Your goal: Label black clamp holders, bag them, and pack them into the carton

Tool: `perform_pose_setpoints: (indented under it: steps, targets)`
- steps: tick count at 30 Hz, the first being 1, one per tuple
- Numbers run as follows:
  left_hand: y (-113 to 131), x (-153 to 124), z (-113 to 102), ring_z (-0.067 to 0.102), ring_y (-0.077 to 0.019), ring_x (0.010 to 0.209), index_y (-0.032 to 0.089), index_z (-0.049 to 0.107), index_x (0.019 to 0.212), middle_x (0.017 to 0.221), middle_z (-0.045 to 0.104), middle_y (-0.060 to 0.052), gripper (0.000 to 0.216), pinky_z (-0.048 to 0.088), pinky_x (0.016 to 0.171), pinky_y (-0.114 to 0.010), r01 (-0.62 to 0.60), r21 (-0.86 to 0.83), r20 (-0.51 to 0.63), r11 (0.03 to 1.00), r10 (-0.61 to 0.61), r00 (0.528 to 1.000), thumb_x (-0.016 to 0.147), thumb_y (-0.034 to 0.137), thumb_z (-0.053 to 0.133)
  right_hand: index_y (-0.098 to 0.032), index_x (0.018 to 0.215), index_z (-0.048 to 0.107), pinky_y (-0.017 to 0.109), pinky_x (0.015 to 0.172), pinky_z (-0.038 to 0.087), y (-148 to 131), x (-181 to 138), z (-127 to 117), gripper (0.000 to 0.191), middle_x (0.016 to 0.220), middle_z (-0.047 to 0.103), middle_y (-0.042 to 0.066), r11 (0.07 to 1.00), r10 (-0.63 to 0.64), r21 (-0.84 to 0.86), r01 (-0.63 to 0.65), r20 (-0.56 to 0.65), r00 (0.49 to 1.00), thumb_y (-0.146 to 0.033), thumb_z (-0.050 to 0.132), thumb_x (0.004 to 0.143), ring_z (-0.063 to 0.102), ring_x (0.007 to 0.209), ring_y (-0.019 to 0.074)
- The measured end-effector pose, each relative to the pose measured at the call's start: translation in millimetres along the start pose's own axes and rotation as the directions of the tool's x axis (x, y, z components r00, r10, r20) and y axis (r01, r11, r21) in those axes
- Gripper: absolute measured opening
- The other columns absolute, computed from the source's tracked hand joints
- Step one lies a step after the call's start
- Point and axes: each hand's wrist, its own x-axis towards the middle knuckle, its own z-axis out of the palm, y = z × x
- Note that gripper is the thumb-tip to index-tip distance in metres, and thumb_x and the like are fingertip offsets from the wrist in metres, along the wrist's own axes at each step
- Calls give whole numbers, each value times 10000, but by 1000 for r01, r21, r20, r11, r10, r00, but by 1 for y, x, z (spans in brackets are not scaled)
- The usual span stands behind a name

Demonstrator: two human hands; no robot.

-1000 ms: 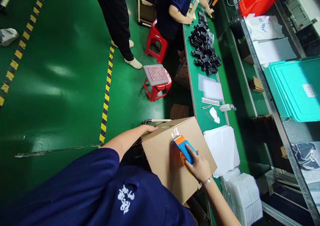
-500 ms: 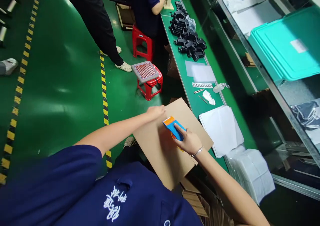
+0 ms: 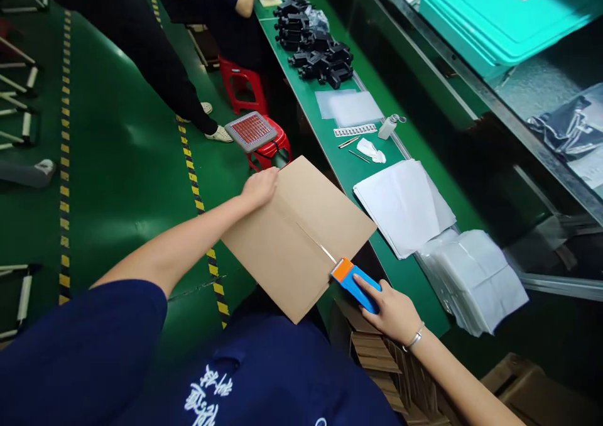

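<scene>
A brown cardboard box (image 3: 277,244) is held at an angle in front of my body, its broad face turned up. My left hand (image 3: 262,187) grips its far left edge, fingers wrapped over the side and partly hidden. In my right hand (image 3: 396,311) is a blue and orange tape dispenser (image 3: 360,286), the index finger stretched along its top. The dispenser's toothed orange end meets the box's near right edge. A thin shiny strip of clear tape (image 3: 316,241) lies along the seam, leading to the dispenser.
A green workbench (image 3: 325,127) runs along the right with black parts (image 3: 315,49), white sheets (image 3: 400,206) and plastic bags (image 3: 475,281). Flattened cardboard (image 3: 377,357) stands below. A red stool (image 3: 277,143) and two people are ahead. A teal bin (image 3: 509,17) sits on the shelf.
The tape dispenser has moved right and toward me, from mid-box to its near right edge, with a tape strip now visible behind it. My left hand still grips the box.
</scene>
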Motion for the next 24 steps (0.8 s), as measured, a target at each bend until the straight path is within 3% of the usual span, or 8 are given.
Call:
perform_pose_setpoints:
  steps: [3, 5, 10, 12, 14, 17, 19, 24]
  targets:
    - [82, -28, 53, 363, -163, 1391, 223, 376, 1444, 1517, 403, -41, 493, 285, 1144, -278, -279, -67, 13, 958, 280, 960, 953, 269, 354, -379, 1464, 363, 227, 531, 316, -4, 3, 3, 676, 896, 556, 49, 999, -6, 37, 7, -13, 1000, -355, 577, 823, 578, 648, 166]
    - [126, -46, 94, 343, -165, 1407, 198, 349, 1465, 1531, 379, -63, 505, 265, 1167, -318, -545, -293, -15, 786, 566, 824, 972, 263, 267, -379, 1469, 353, 229, 545, 339, -1, -3, 9, 680, 916, 558, 54, 998, -2, 62, 3, -7, 1000, -354, 571, 825, 588, 670, 173]
    - [151, -60, 138, 330, -231, 1421, 156, 238, 1517, 1540, 350, -124, 582, 126, 1207, -449, -655, -356, 42, 666, 712, 701, 960, 313, 297, -391, 1461, 364, 248, 593, 398, 48, -76, 43, 677, 918, 563, 63, 992, 6, 128, -9, 25, 1000, -308, 571, 822, 604, 749, 203]
    - [147, -57, 134, 298, -236, 1439, 183, 248, 1521, 1560, 310, -111, 593, 94, 1208, -445, -746, -324, 143, 582, 810, 569, 957, 347, 326, -404, 1446, 389, 252, 587, 400, 78, -123, 63, 656, 925, 572, 65, 985, 43, 166, -46, 22, 999, -300, 576, 826, 590, 712, 188]
    - [147, -54, 129, 277, -216, 1449, 262, 330, 1494, 1554, 332, -49, 569, 76, 1213, -411, -814, -369, 289, 449, 888, 359, 940, 372, 390, -402, 1411, 450, 252, 575, 383, 101, -159, 82, 610, 878, 579, 64, 977, 89, 193, -95, 43, 995, -291, 589, 827, 572, 665, 173]
    - [154, -52, 129, 352, -168, 1412, 414, 529, 1341, 1455, 483, 70, 493, 109, 1211, -327, -773, -491, 531, 402, 841, 101, 853, 351, 565, -364, 1369, 518, 245, 556, 344, 110, -159, 105, 606, 875, 607, 72, 962, 142, 221, -161, 98, 985, -270, 655, 787, 570, 646, 161]
    - [163, -52, 138, 416, -160, 1373, 432, 655, 1176, 1369, 574, 88, 433, 156, 1198, -290, -730, -450, 669, 515, 735, 106, 770, 282, 669, -314, 1347, 554, 236, 570, 334, 99, -123, 112, 611, 908, 632, 73, 951, 140, 256, -173, 140, 980, -239, 686, 756, 591, 681, 150]
    - [190, -61, 185, 550, -237, 1214, 218, 685, 1065, 1241, 645, -71, 253, 337, 1116, -458, -708, -189, 777, 680, 545, 316, 820, 281, 692, -86, 1137, 690, 232, 639, 371, 52, 1, 115, 385, 946, 655, 58, 902, 214, 359, -238, 107, 971, -270, 587, 815, 622, 768, 121]
